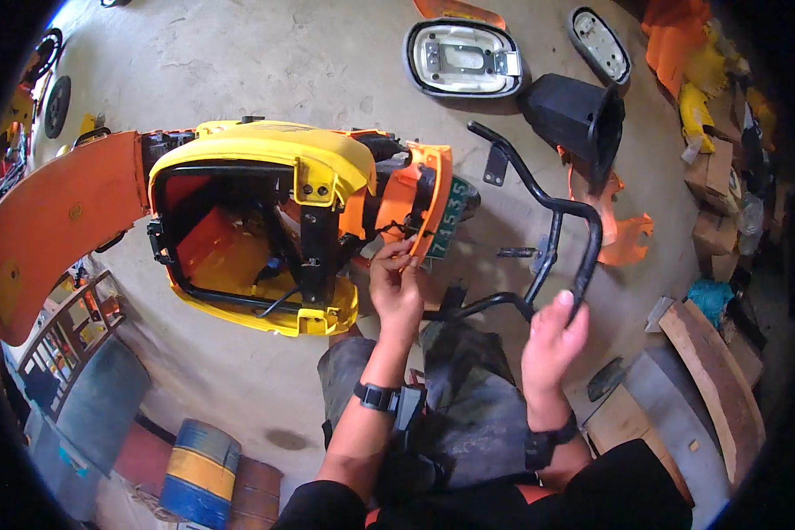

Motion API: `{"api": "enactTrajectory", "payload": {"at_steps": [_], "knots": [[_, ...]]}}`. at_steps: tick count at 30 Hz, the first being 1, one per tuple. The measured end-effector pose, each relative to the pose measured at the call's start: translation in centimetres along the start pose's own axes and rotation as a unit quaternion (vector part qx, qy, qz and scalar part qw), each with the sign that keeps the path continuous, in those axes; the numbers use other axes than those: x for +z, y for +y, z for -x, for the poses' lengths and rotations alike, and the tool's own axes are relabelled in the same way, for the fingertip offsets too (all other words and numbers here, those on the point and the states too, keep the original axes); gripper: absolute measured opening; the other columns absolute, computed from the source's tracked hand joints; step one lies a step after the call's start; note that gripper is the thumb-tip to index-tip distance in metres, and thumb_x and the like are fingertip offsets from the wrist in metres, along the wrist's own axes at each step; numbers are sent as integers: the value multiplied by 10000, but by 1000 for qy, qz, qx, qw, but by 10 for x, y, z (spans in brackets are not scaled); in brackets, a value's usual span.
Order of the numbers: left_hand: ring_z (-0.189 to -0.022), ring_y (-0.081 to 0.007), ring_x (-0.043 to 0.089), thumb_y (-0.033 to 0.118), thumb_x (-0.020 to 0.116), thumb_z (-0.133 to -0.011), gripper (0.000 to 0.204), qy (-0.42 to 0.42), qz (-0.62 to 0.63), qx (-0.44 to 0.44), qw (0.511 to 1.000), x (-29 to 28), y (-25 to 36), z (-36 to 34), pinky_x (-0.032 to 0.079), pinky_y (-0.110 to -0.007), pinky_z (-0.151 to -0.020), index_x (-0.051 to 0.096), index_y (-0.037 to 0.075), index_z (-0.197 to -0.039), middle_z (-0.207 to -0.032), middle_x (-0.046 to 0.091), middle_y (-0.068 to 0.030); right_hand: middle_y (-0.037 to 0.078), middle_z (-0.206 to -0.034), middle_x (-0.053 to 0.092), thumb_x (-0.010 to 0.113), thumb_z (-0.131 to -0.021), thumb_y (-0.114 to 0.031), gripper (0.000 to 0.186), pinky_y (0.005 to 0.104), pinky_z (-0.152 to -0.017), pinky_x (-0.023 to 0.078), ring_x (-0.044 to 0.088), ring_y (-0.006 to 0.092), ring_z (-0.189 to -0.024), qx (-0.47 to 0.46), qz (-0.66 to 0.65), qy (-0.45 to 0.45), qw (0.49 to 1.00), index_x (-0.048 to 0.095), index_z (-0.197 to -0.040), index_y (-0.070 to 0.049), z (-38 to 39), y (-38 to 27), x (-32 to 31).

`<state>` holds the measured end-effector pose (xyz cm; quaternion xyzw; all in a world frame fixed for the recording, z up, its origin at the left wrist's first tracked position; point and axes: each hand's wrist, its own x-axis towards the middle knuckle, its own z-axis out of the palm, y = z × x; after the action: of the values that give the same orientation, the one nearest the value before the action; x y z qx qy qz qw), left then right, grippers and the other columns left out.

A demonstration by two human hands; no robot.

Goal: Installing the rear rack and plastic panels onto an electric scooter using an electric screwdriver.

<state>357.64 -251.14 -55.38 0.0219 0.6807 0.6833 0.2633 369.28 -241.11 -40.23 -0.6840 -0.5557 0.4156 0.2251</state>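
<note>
In front of me stands a partly stripped scooter with a yellow body (pixel 318 146) and a black seat-opening frame (pixel 314 256). At its tail, an orange rear panel (pixel 433 190) sits beside a green number plate (pixel 449 221). My left hand (pixel 396 287) is at this panel's lower edge, fingers bent and pressed together; whatever they pinch is too small to make out. To the right, my right hand (pixel 552 344) is closed round the near end of a bent black tubular rack (pixel 583 212) with flat bracket tabs. The rack is apart from the orange panel.
Two upturned seats (pixel 464 57) (pixel 601 44) and a black bucket-shaped bin (pixel 570 115) lie beyond the rack. Orange plastic pieces (pixel 627 238) are on the floor. Boxes (pixel 715 185) line the right side; a striped drum (pixel 200 473) stands lower left. A long orange panel (pixel 71 225) extends left.
</note>
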Motion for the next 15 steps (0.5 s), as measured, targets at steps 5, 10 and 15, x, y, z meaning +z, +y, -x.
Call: {"api": "enactTrajectory", "payload": {"at_steps": [5,10,15], "knots": [[-1113,-286,638,-171,615,-877,291,-65,-176,44,981,-3,-12,14,508,-352,-975,559,15,-1094,-1172,634,-157,85,-733,621,562,-1078,-347,377,385,-627,479,598,199,-658,36,103,52,993,580,-926,-3,-30,53,42],[-1131,-361,607,-143,676,-828,394,-97,-280,93,950,-5,-12,20,491,-400,-982,595,22,-1177,-1198,597,-178,83,-683,597,568,-1077,-344,383,393,-584,457,576,202,-610,5,108,2,994,580,-917,3,-33,85,66],[-1079,-392,587,32,770,-845,377,-108,-428,133,888,10,-4,2,492,-425,-925,637,38,-1197,-1192,583,-195,51,-667,572,560,-1083,-362,398,354,-564,463,559,157,-595,53,54,-46,996,551,-914,-1,-35,96,78]]}}
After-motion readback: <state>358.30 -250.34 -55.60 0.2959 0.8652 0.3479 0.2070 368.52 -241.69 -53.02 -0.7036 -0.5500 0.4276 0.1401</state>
